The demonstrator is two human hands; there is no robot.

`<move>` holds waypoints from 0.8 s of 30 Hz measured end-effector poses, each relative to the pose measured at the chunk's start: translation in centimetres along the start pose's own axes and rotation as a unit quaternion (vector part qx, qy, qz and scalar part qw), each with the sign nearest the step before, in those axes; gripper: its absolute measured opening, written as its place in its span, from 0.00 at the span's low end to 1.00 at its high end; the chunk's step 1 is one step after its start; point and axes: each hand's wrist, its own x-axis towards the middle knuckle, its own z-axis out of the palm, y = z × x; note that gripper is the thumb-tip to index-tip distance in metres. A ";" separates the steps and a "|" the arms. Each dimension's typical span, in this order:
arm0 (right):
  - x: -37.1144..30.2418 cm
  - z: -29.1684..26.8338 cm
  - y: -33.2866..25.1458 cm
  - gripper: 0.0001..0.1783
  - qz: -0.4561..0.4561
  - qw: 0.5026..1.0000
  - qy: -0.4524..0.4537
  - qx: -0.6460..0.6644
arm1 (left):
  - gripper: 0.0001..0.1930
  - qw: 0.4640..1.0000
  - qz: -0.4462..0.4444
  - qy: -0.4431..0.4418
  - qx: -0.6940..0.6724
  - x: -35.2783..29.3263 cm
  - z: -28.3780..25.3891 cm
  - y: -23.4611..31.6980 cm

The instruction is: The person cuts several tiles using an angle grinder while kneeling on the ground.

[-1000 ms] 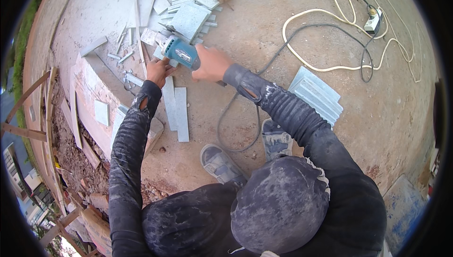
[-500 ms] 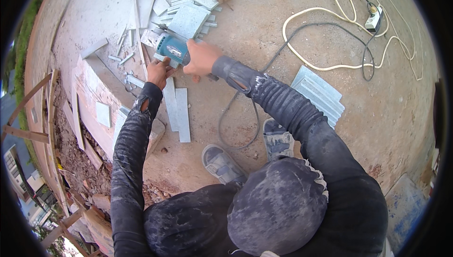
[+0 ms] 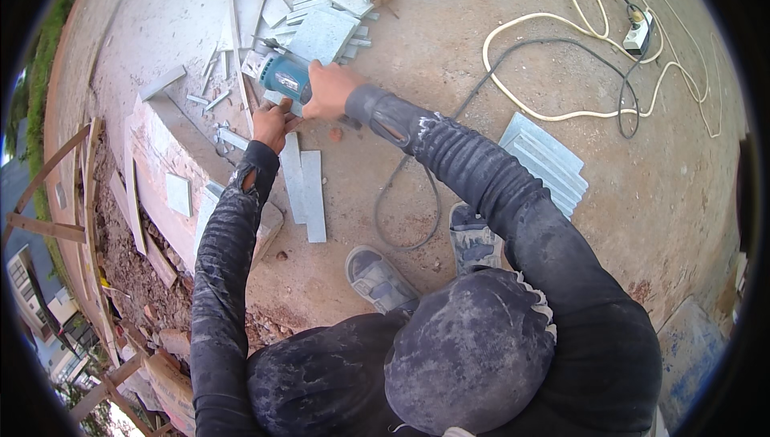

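Observation:
My right hand (image 3: 330, 90) is wrapped round the rear of a teal power tile cutter (image 3: 284, 76), its front end pointing left. Just below the cutter, my left hand (image 3: 270, 126) pinches a pale grey tile piece (image 3: 277, 99) at its edge. The tool covers part of that piece, and I cannot tell whether the blade touches it. Beyond the cutter lies a pile of pale tiles and cut strips (image 3: 324, 34). Two long tile strips (image 3: 314, 196) rest on the ground just right of my left forearm.
A dusty stone block (image 3: 164, 148) carries a small square tile (image 3: 179, 194) at the left. Stacked tiles (image 3: 541, 160) lie right of my right forearm. A dark cord (image 3: 437, 188) loops near my sandals. The cream cable (image 3: 521, 104) leads to a power strip (image 3: 637, 34).
My right hand and the cutter have shifted slightly left. My left hand stays at the tile piece, nearly in place.

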 end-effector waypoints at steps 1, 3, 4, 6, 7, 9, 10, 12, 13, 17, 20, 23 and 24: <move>0.2 0.1 0.0 0.38 -0.001 1.000 0.001 -0.001 | 0.09 1.000 -0.002 0.002 0.002 0.0 0.0 0.0; 0.5 0.3 0.1 0.38 -0.002 1.000 0.005 -0.006 | 0.09 1.000 0.001 0.003 -0.001 0.0 0.0 -0.1; 0.6 0.3 0.1 0.38 -0.003 1.000 0.007 -0.009 | 0.09 1.000 0.002 0.003 -0.003 0.0 0.1 -0.1; 0.9 0.4 0.1 0.39 -0.001 1.000 0.006 -0.013 | 0.09 1.000 0.005 0.006 -0.005 0.0 0.1 -0.2; 1.1 0.5 0.1 0.39 0.000 1.000 0.005 -0.016 | 0.09 1.000 0.006 0.007 -0.005 -0.1 0.2 -0.1; 1.4 0.6 0.2 0.39 0.004 1.000 0.004 -0.020 | 0.09 1.000 0.004 0.014 0.001 0.0 0.3 -0.1; 1.6 0.6 0.2 0.39 0.006 1.000 0.003 -0.023 | 0.09 1.000 0.002 0.017 0.004 0.0 0.4 -0.1; 1.8 0.7 0.2 0.39 0.006 1.000 0.002 -0.030 | 0.10 1.000 0.002 0.020 0.005 -0.1 0.5 -0.1; 1.8 0.7 0.2 0.39 0.005 0.999 0.001 -0.034 | 0.10 1.000 0.001 0.022 0.005 -0.1 0.4 -0.1; 1.9 0.8 0.1 0.40 -0.002 0.999 0.001 -0.039 | 0.10 1.000 0.002 0.020 0.001 0.1 0.2 -0.2; 1.9 0.8 0.3 0.41 0.000 0.999 -0.002 -0.038 | 0.10 1.000 0.005 0.014 -0.003 0.0 0.2 -0.2; 1.7 0.6 0.5 0.42 0.003 0.999 -0.003 -0.036 | 0.09 1.000 0.007 0.010 -0.007 -0.2 0.7 -0.1; 1.6 0.6 0.4 0.42 0.002 0.999 -0.005 -0.036 | 0.09 1.000 0.007 0.011 -0.008 -0.1 0.5 -0.1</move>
